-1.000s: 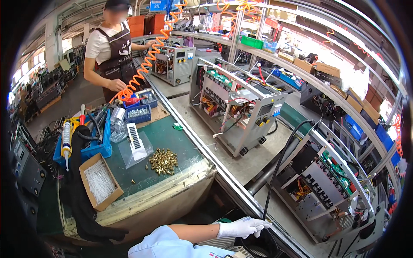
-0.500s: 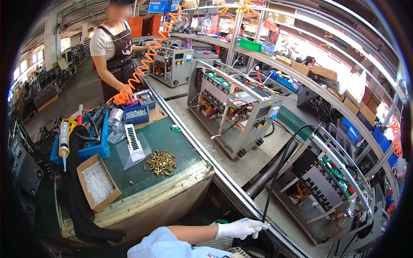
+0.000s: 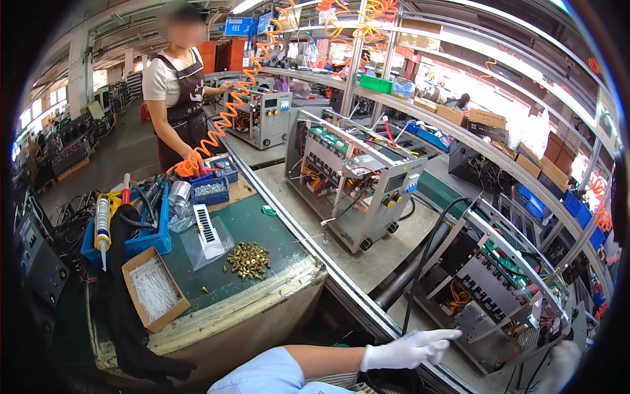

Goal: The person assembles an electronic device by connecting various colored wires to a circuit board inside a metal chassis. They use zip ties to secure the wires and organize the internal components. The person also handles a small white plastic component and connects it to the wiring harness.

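My left hand (image 3: 410, 349), in a white glove, reaches in from the lower edge. Its index finger is stretched toward the lower front of an open-sided electrical machine (image 3: 482, 295), and the other fingers curl loosely; I see nothing gripped in them. A thick black cable (image 3: 415, 289) runs down behind this hand, and whether they touch is unclear. My right hand (image 3: 563, 368), also white-gloved, is smeared by motion near the machine's panel (image 3: 579, 335) at the lower right. Green circuit boards, yellow wires and a metal frame show inside the machine.
Another open machine (image 3: 354, 177) stands farther along the metal-edged line (image 3: 308, 246). The green bench (image 3: 279, 230) at left bears brass fittings (image 3: 249, 261), a box of white ties (image 3: 155, 289) and a blue bin (image 3: 151, 244). Beyond it, a co-worker (image 3: 177, 92) stands near an orange coiled hose (image 3: 226, 118).
My left hand has moved right, past the black cable, its index finger now stretched toward the near machine. My right hand has come into view at the lower right. The view has shifted slightly.
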Demonstrator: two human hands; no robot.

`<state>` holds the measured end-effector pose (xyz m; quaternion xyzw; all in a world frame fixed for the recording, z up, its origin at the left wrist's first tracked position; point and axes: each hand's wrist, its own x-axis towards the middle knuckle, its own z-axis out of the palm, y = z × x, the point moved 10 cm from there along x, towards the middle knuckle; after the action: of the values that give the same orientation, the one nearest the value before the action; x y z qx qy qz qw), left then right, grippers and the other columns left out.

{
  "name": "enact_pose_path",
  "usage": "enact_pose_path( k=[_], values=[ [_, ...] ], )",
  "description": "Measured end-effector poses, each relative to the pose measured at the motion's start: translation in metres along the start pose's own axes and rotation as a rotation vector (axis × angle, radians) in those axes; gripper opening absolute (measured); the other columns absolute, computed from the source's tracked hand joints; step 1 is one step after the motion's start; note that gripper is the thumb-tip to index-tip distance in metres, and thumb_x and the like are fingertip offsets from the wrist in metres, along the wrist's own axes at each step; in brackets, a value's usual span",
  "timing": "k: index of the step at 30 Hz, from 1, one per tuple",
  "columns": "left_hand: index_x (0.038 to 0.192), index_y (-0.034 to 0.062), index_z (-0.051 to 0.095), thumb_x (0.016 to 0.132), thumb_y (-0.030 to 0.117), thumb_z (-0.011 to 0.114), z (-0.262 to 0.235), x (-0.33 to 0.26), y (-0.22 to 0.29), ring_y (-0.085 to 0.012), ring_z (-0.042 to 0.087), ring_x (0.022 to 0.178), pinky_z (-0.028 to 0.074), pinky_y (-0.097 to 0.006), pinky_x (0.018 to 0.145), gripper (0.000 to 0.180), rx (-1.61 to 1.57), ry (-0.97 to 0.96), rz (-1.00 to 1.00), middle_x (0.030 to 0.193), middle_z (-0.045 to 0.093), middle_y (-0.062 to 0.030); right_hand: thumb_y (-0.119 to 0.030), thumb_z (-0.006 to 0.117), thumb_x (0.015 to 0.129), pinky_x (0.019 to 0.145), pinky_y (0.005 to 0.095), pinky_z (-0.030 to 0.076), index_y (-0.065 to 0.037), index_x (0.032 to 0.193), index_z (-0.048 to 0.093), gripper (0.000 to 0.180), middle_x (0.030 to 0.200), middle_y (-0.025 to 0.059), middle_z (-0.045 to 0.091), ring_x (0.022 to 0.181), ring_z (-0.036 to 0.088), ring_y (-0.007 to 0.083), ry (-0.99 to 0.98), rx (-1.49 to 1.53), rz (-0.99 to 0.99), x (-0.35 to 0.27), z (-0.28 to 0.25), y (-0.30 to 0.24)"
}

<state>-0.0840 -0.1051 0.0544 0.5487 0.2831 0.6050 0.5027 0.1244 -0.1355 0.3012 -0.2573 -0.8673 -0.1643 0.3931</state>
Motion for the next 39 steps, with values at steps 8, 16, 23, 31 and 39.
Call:
enact_pose_path(
  k=[8, 16, 23, 31, 39],
  values=[
    [0.108, 0.0017, 0.059, 0.097, 0.029, 0.055, -0.043, -0.023, 0.044, -0.0041, 0.052, 0.068, 0.040, -0.018, 0.058, 0.030, -0.424, 0.232, 0.185, 0.089, 0.059, -0.0044, 0.003, 0.060, 0.084, 0.060, 0.0351, 0.050, -0.005, 0.112, 0.066, 0.030, 0.088, 0.0121, 0.068, 0.067, 0.063, 0.0254, -0.355, 0.674, -0.314, 0.010, 0.147, -0.114],
    [0.099, 0.0007, 0.058, 0.101, 0.021, 0.051, -0.190, -0.139, 0.142, -0.0014, 0.041, 0.052, 0.034, -0.018, 0.042, 0.021, -0.303, 0.879, 0.520, 0.074, 0.053, -0.0023, -0.008, 0.059, 0.095, 0.075, 0.0238, 0.046, 0.002, 0.112, 0.065, 0.021, 0.092, 0.0029, 0.066, 0.083, 0.056, 0.0089, -0.810, 0.977, 0.526, -0.064, 0.199, 0.000],
    [0.135, -0.0019, 0.050, 0.095, 0.013, 0.060, -0.115, -0.068, 0.089, -0.0054, 0.054, 0.079, 0.046, -0.021, 0.069, 0.044, 0.115, 0.474, 0.044, 0.086, 0.059, 0.0005, -0.009, 0.060, 0.094, 0.066, 0.0255, 0.045, 0.001, 0.100, 0.065, 0.012, 0.081, 0.0050, 0.062, 0.072, 0.055, 0.0112, -0.648, 1.026, 0.458, -0.070, 0.244, -0.028],
    [0.108, 0.0009, 0.070, 0.090, 0.013, 0.067, -0.085, -0.045, 0.030, -0.0134, 0.065, 0.087, 0.051, -0.027, 0.078, 0.022, 0.209, 0.410, -0.138, 0.095, 0.067, -0.0069, -0.010, 0.059, 0.092, 0.072, 0.0343, 0.051, -0.001, 0.100, 0.066, 0.014, 0.086, 0.0151, 0.067, 0.078, 0.065, 0.0247, -0.551, 0.939, 0.232, -0.047, 0.241, -0.065],
    [0.109, 0.0052, 0.069, 0.088, 0.016, 0.071, -0.058, -0.036, 0.034, -0.0219, 0.062, 0.087, 0.048, -0.032, 0.077, 0.024, 0.552, 0.171, 0.049, 0.091, 0.065, -0.0091, -0.020, 0.057, 0.099, 0.060, 0.0221, 0.047, 0.004, 0.120, 0.056, 0.031, 0.076, 0.0036, 0.062, 0.064, 0.056, 0.0085, -0.778, 1.620, 0.805, -0.090, 0.290, -0.084]
  ],
)
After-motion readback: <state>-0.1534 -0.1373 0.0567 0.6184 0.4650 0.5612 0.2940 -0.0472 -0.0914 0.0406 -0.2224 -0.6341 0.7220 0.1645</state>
